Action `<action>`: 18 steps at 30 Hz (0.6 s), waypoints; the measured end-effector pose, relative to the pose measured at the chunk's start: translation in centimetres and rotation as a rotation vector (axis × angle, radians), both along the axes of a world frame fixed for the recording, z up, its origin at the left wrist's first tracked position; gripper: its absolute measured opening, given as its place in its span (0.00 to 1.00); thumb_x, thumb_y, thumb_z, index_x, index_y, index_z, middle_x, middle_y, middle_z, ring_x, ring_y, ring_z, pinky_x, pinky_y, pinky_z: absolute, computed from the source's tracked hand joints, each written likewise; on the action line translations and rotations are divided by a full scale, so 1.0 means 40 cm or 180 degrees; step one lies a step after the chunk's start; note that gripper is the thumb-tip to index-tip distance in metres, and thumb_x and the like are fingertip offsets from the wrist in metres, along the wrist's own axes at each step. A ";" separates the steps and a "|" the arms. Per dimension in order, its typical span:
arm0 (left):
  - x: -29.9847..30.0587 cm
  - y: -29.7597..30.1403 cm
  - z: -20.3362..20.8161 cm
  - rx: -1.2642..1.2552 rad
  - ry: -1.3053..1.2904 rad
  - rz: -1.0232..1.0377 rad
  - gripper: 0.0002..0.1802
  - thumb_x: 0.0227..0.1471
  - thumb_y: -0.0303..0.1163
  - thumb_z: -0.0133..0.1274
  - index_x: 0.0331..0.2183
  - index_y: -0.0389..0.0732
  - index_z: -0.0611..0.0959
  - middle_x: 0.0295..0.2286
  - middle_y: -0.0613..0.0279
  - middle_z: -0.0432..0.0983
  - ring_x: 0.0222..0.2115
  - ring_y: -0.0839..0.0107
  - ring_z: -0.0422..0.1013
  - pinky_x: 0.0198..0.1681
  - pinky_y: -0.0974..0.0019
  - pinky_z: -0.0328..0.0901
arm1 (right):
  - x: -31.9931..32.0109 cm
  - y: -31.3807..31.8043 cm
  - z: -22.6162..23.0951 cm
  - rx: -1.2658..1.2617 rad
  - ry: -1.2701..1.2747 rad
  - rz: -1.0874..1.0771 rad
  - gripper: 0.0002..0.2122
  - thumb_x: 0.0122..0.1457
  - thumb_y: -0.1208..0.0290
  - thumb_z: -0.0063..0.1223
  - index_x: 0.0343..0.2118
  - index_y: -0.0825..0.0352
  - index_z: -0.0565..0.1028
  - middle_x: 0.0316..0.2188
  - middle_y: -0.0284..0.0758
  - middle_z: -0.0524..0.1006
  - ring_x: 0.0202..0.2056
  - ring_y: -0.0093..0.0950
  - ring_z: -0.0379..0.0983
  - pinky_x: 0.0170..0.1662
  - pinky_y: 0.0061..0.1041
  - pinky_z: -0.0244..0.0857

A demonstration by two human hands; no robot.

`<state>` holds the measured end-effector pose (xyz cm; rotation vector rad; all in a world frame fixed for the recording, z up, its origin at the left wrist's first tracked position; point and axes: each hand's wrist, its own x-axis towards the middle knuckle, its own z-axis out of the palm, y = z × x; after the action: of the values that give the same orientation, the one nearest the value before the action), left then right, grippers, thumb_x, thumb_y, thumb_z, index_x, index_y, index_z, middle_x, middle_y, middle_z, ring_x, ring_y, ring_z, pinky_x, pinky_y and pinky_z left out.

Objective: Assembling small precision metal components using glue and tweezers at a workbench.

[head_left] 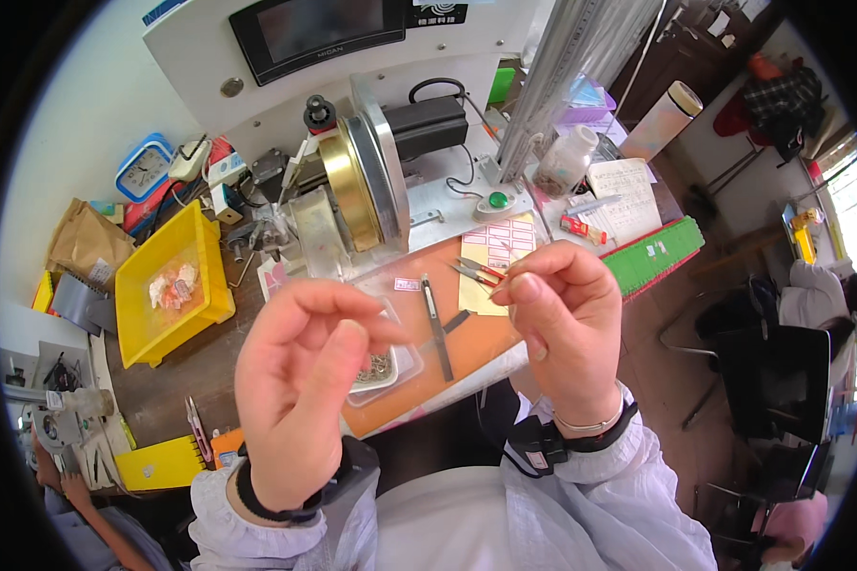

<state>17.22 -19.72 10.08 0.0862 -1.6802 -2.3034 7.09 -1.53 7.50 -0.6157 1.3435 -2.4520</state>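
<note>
My left hand [295, 390] is raised over the bench, its fingers curved and apart from the thumb. Nothing shows in it, though its fingertips are slightly blurred. Thumb and fingertips of my right hand [576, 328] are pinched together; whatever they hold is too small to name. Partly hidden behind my left hand is a clear tray [412, 364] with a white dish of small metal pieces. Between my hands, a slim black-and-grey pen-like tool [430, 297] and a dark flat strip [443, 354] lie on the orange mat [405, 400]. Red-handled pliers [478, 270] rest just beyond my right fingertips, on a yellow label sheet [487, 299].
A machine with a gold drum [346, 190] and a screen [319, 29] stands at the back. At left is a yellow bin [152, 338] with small pieces inside. A notebook [628, 195], jar [567, 162] and green strip [652, 255] lie right. Another person's arm [100, 523] shows lower left.
</note>
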 end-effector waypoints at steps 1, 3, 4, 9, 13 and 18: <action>-0.011 0.004 -0.009 -0.0258 -0.0027 0.0060 0.10 0.61 0.25 0.48 0.42 0.29 0.74 0.34 0.55 0.80 0.38 0.72 0.75 0.47 0.70 0.66 | 0.005 -0.006 0.005 -0.0048 0.0118 0.0015 0.04 0.60 0.82 0.55 0.38 0.74 0.76 0.37 0.41 0.81 0.36 0.21 0.77 0.38 0.19 0.70; -0.018 0.004 -0.015 -0.0258 -0.0015 -0.0125 0.10 0.61 0.25 0.47 0.42 0.28 0.75 0.36 0.55 0.79 0.39 0.72 0.75 0.46 0.69 0.66 | 0.008 -0.011 0.009 -0.0227 0.0083 0.0162 0.04 0.60 0.82 0.54 0.38 0.74 0.76 0.38 0.41 0.81 0.39 0.24 0.77 0.46 0.24 0.71; -0.022 0.015 -0.011 -0.0289 -0.0059 -0.0096 0.12 0.62 0.32 0.48 0.40 0.31 0.76 0.33 0.56 0.79 0.35 0.74 0.74 0.42 0.71 0.64 | 0.011 -0.016 0.013 -0.0188 0.0097 0.0119 0.05 0.60 0.82 0.55 0.38 0.74 0.76 0.38 0.41 0.81 0.39 0.24 0.77 0.46 0.24 0.71; -0.026 -0.004 0.011 0.0015 -0.0390 -0.0718 0.08 0.57 0.24 0.54 0.38 0.28 0.79 0.31 0.57 0.81 0.36 0.75 0.76 0.44 0.73 0.67 | 0.016 -0.018 0.005 -0.0051 0.0280 -0.0071 0.05 0.60 0.82 0.55 0.39 0.75 0.76 0.38 0.40 0.81 0.39 0.23 0.77 0.43 0.21 0.71; -0.037 0.039 0.038 -0.0745 -0.0686 -0.0777 0.07 0.52 0.22 0.58 0.34 0.28 0.82 0.28 0.55 0.82 0.29 0.76 0.76 0.35 0.74 0.69 | 0.012 0.004 -0.002 0.0576 0.0811 -0.0428 0.06 0.59 0.82 0.57 0.39 0.74 0.76 0.39 0.39 0.81 0.37 0.19 0.76 0.38 0.16 0.69; -0.046 0.025 -0.013 -0.1065 -0.0760 -0.0496 0.06 0.47 0.17 0.58 0.32 0.29 0.83 0.26 0.53 0.82 0.28 0.72 0.77 0.33 0.71 0.70 | 0.014 0.010 -0.010 0.0249 0.0647 -0.1058 0.20 0.59 0.84 0.51 0.55 0.74 0.66 0.39 0.37 0.79 0.26 0.15 0.71 0.29 0.13 0.62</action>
<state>15.39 -18.72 9.55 0.1707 -2.2437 -2.1499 7.63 -1.13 7.08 -0.6858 1.7367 -2.6318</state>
